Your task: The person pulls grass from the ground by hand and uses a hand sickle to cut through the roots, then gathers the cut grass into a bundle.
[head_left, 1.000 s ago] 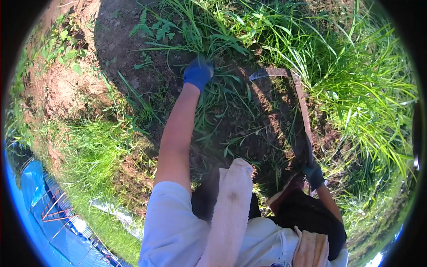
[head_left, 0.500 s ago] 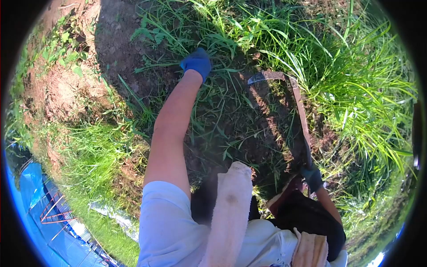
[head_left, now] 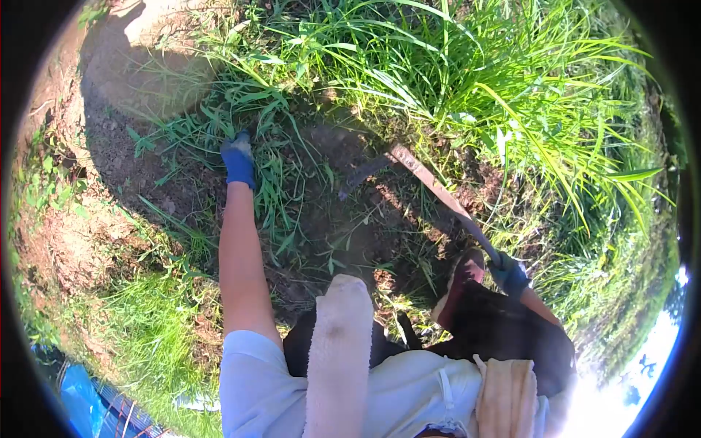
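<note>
My left hand (head_left: pixel 239 160), in a blue glove, is closed at the left among green grass blades (head_left: pixel 276 146) lying on dark soil. Its fingertips are partly lost in the grass, so what it holds, if anything, is unclear. My right hand (head_left: pixel 509 276), gloved in darker blue, wraps round the handle of a sickle (head_left: pixel 442 196) at the lower right. The sickle's shaft slants up and left, and its blade points left over the soil in shadow, apart from my left hand.
Tall bright grass (head_left: pixel 467 73) grows at the upper right. Bare brown earth (head_left: pixel 120 139) lies at the left. My shoe (head_left: pixel 465 274) is beside my right hand. A towel (head_left: pixel 339 350) hangs below. Blue sheeting (head_left: pixel 80 398) shows at the bottom left.
The view has shifted. My left hand has moved left and lower, to another part of the grass. The sickle has tilted, and its head is further left and lower.
</note>
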`<state>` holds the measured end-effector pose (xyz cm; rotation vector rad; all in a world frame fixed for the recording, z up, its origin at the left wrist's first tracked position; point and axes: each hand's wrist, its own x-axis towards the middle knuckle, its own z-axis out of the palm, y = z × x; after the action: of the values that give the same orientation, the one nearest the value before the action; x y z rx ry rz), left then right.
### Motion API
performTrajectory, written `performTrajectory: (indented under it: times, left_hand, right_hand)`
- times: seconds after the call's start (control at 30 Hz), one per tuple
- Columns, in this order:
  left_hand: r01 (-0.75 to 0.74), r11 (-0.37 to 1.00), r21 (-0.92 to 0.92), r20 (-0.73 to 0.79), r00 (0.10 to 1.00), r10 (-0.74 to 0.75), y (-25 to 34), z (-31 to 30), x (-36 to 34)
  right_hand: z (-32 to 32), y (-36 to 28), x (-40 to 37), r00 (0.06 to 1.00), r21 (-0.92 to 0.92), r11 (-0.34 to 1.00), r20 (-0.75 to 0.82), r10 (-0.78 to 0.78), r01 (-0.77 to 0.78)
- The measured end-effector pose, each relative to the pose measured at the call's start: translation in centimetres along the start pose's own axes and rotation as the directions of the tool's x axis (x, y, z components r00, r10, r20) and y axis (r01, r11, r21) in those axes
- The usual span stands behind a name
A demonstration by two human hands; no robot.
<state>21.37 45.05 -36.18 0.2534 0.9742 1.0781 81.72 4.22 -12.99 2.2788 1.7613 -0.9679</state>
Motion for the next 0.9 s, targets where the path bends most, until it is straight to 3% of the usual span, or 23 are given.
performTrajectory:
  times: [0.03,0.07,0.1,0.17,0.27,0.33,0.4,0.43,0.47,0.53,0.6,0.67,0.7,0.73,0.77,0.8,0.83,0.87,0.9]
  left_hand:
    - [-0.150,0.982,0.114,-0.213,0.962,0.171,-0.1,5.0,-2.7]
    - [-0.264,0.929,0.260,-0.399,0.847,0.353,-0.1,8.8,-5.1]
    - [-0.285,0.875,0.392,-0.318,0.850,0.420,-0.2,9.7,-6.2]
    - [-0.255,0.848,0.465,-0.328,0.840,0.433,0.0,8.2,-5.6]
    - [-0.258,0.812,0.523,-0.313,0.828,0.465,0.6,9.4,-6.0]
    - [-0.277,0.810,0.516,-0.314,0.819,0.480,0.2,9.9,-6.4]
    - [-0.342,0.764,0.547,-0.365,0.724,0.586,-0.6,10.1,-6.0]
    - [-0.384,0.828,0.408,-0.433,0.718,0.546,-1.1,10.6,-6.1]
    - [-0.378,0.834,0.402,-0.447,0.714,0.539,-1.1,12.5,-7.9]
    - [-0.244,0.932,0.267,-0.434,0.833,0.342,-1.2,16.1,-12.3]
    - [-0.249,0.805,0.539,-0.196,0.892,0.407,-5.8,15.6,-14.7]
    - [0.063,0.858,0.510,-0.189,0.981,0.041,-11.0,14.9,-19.2]
    - [0.027,0.813,0.581,-0.163,0.983,0.084,-11.3,16.8,-21.1]
    - [-0.007,0.761,0.648,-0.136,0.983,0.125,-11.3,18.5,-22.2]
    - [-0.004,0.761,0.648,-0.146,0.981,0.130,-12.1,18.7,-21.7]
    - [0.027,0.929,0.369,-0.066,0.998,-0.003,-13.0,18.4,-21.1]
    - [0.090,0.995,0.053,0.054,0.994,-0.093,-14.0,18.7,-20.8]
    - [0.039,0.999,0.031,0.086,0.995,-0.041,-16.3,20.6,-20.3]
    - [-0.013,1.000,0.006,0.119,0.993,0.012,-18.3,22.5,-20.2]
  right_hand:
    - [0.1,1.0,-0.5,0.994,-0.009,0.996,0.065,0.092,-0.091]
    - [0.2,2.0,-0.9,0.975,-0.024,0.984,0.137,0.176,-0.175]
    - [0.0,2.0,-0.4,0.974,-0.027,0.986,0.154,0.166,-0.164]
    - [0.5,1.4,0.8,0.913,-0.174,0.979,0.371,0.167,-0.108]
    - [3.3,3.4,2.3,0.926,-0.063,0.997,0.373,0.055,-0.034]
    - [2.8,2.4,3.7,0.897,-0.103,0.995,0.438,0.056,-0.012]
    - [0.0,-1.3,4.8,0.888,-0.174,0.984,0.447,0.108,-0.033]
    - [1.1,0.2,4.7,0.896,-0.199,0.979,0.428,0.122,-0.038]
    - [1.2,0.5,4.3,0.892,-0.211,0.977,0.435,0.125,-0.033]
    - [1.0,0.7,3.7,0.973,-0.018,1.000,0.232,0.006,-0.002]
    - [1.2,0.9,3.7,0.966,-0.030,0.998,0.251,0.058,-0.052]
    - [0.9,0.8,4.3,0.942,-0.036,0.999,0.335,0.022,-0.010]
    - [-2.9,-4.0,6.0,0.792,0.101,0.978,0.604,0.087,-0.185]
    - [2.8,4.9,5.8,0.890,0.483,0.846,0.456,-0.024,-0.224]
    - [0.3,1.5,6.8,0.917,0.301,0.953,0.374,-0.140,0.022]
    - [-3.4,-4.5,8.0,0.907,0.085,0.962,0.321,-0.273,0.259]
    - [-4.4,-7.4,8.8,0.929,0.325,0.934,0.275,-0.246,0.151]
    - [-5.4,-10.0,9.7,0.950,0.545,0.837,0.231,-0.209,0.052]
    - [-6.5,-12.9,9.9,0.944,0.639,0.768,0.235,-0.233,0.031]
